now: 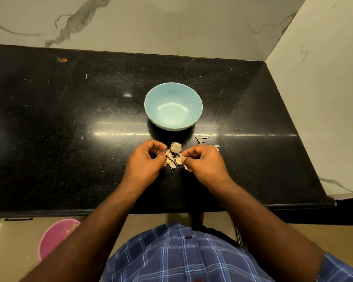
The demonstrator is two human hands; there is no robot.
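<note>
- The cloves (172,159) lie in a small loose pile near the front edge of the counter (69,119), about midway along it, with the bulb (175,147) touching the pile on its far side
- Your left hand (146,159) sits at the pile's left, fingers curled in, tips against the nearest clove; whether they pinch it I cannot tell
- Your right hand (204,161) sits at the pile's right, curled the same way, with a pale piece showing under its fingers; held or only covered, I cannot tell
- So the pile lies between your two hands, just off both sets of fingertips
- To peel well, I judge: take one clove at a time, nick the skin at the root end with a thumbnail, and pull it off in strips
- Drop each bare clove in the bowl (173,106), which stands empty just beyond the bulb
- Keep the skins (204,137) to the right, where some lie now, apart from the cloves
</note>
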